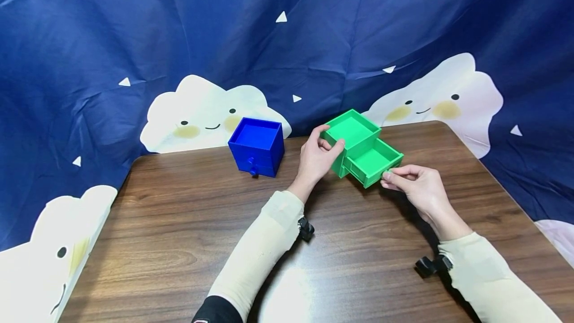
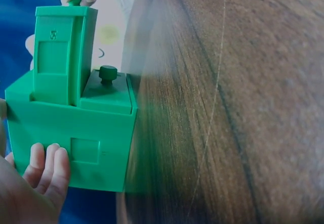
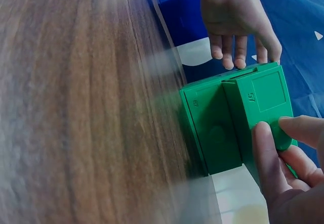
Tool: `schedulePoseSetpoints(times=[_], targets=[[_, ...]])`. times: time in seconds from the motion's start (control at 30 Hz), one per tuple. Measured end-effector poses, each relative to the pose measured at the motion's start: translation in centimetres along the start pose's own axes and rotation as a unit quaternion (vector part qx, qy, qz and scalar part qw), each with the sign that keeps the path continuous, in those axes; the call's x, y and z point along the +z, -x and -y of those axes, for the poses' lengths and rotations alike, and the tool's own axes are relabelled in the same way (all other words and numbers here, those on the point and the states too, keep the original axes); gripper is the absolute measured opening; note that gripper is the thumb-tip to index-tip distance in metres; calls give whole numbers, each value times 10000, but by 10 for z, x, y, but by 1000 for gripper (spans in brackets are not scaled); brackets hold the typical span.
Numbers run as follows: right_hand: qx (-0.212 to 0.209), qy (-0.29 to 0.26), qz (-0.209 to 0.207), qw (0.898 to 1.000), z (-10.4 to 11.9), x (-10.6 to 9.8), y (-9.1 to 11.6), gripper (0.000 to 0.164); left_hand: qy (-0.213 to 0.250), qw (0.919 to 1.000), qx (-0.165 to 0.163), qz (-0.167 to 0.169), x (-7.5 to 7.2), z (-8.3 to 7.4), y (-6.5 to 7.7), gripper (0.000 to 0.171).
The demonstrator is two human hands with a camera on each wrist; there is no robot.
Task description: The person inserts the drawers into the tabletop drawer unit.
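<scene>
A small green drawer box (image 1: 352, 131) with an open tray top stands toward the back of the table. Its upper drawer (image 1: 374, 159) is pulled well out and looks bare inside. My left hand (image 1: 316, 158) holds the box from its left side, thumb and index finger at the top rim, other fingers against the side wall. With thumb and fingers, my right hand (image 1: 423, 191) pinches the round knob (image 3: 281, 133) on the drawer's front. The lower drawer, with its own knob (image 2: 107, 74), sits flush in the box.
To the left stands a blue drawer box (image 1: 256, 146) with its drawers in and knobs facing forward. Both rest on a brown wooden table (image 1: 179, 233). Behind the table's back edge hangs a dark blue cloth (image 1: 314, 39) with printed clouds.
</scene>
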State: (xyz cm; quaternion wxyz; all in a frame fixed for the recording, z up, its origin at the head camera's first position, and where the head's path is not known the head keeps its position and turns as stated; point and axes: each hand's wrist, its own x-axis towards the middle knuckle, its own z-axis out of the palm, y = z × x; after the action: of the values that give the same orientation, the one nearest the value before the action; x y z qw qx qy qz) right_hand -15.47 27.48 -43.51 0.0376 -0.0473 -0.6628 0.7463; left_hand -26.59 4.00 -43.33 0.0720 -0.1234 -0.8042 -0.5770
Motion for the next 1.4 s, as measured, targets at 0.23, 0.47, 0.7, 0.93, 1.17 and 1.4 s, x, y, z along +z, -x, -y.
schedulePoseSetpoints(times=[0.23,0.47,0.7,0.93,1.17,1.4], targets=[[-11,130,-71,9999,0,1,-1,16,16,10000,11,9,0,0,0,53],[-50,292,-87,9995,-1,6,-6,11,60,10000,17,-33,0,0,0,53],[-100,165,-79,9998,-2,13,-16,11,68,10000,-17,18,1,0,0,54],[-27,238,-137,9996,-3,20,-26,7,44,10000,11,-24,1,0,0,54],[33,313,-141,9994,-5,25,-33,6,-40,10000,71,-29,0,2,0,54],[-65,337,-216,9992,-7,31,-42,4,-75,9999,71,-62,0,1,0,54]])
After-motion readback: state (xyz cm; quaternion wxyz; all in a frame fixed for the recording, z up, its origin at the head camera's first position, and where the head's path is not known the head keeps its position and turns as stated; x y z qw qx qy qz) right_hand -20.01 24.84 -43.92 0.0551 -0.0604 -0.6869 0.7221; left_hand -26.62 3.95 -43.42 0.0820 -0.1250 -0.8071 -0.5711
